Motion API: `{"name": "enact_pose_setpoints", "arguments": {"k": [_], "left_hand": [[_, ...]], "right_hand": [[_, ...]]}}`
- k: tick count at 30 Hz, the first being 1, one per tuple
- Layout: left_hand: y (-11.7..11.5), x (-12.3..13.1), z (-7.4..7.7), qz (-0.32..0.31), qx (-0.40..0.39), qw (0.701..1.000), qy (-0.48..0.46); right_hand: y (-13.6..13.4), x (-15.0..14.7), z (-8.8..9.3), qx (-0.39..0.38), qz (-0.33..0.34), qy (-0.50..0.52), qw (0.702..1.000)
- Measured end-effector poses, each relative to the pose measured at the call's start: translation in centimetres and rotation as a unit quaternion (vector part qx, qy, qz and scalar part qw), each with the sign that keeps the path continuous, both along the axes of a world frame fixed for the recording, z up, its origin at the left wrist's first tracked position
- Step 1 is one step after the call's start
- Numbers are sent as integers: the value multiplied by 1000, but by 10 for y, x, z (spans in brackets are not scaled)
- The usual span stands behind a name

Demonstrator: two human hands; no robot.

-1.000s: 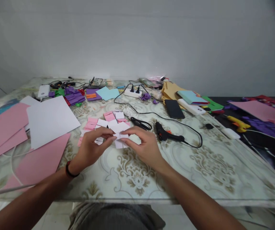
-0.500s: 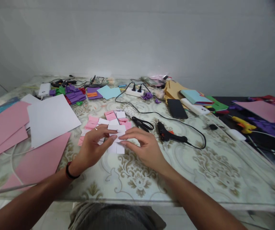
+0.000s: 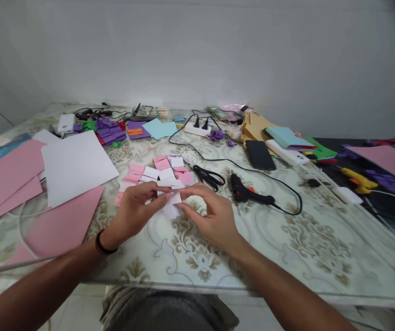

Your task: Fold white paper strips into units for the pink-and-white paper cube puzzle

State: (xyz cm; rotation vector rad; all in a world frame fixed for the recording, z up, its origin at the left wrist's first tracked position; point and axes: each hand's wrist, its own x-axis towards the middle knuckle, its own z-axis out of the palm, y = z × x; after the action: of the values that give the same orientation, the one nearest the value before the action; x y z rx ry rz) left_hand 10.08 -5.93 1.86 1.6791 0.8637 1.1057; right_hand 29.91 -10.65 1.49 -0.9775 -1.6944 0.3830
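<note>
Between my two hands a folded white paper piece (image 3: 174,198) is held just above the table. My left hand (image 3: 140,204) is closed on its left side, thumb in front and fingers behind. On the right side, my right hand (image 3: 213,214) pinches the paper's edge with thumb and forefinger, a rounded gap showing between them. Just behind my hands lie several folded pink paper pieces (image 3: 135,171) and folded white paper pieces (image 3: 150,173). Black-handled scissors (image 3: 211,176) lie behind my right hand, with their blades partly hidden.
A black glue gun (image 3: 249,193) with a cord lies to the right. White sheets (image 3: 78,168) and pink sheets (image 3: 59,225) spread over the left side. Farther back are a power strip (image 3: 197,129), a phone (image 3: 260,155) and purple strips (image 3: 110,133). A yellow glue gun (image 3: 359,179) is far right.
The white paper has tilted, and its lower part now shows as a plain angled face. My right thumb and forefinger have bowed farther apart. The whole view has shifted slightly.
</note>
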Motion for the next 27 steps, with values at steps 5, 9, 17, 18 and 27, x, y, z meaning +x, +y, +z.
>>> {"name": "enact_pose_setpoints", "arguments": {"k": [5, 9, 17, 18, 27], "left_hand": [[-3, -2, 5, -23, 85, 995, 45], [-5, -3, 12, -4, 180, 977, 116], [-7, 0, 15, -1, 287, 946, 151], [-7, 0, 14, 0, 292, 945, 150], [-10, 0, 14, 5, 281, 945, 167]], "right_hand": [[2, 3, 2, -30, 18, 29, 999], [6, 6, -2, -70, 35, 93, 993], [7, 4, -3, -45, 15, 85, 995], [6, 3, -2, -32, 14, 75, 997], [5, 4, -1, -48, 9, 65, 997]]}}
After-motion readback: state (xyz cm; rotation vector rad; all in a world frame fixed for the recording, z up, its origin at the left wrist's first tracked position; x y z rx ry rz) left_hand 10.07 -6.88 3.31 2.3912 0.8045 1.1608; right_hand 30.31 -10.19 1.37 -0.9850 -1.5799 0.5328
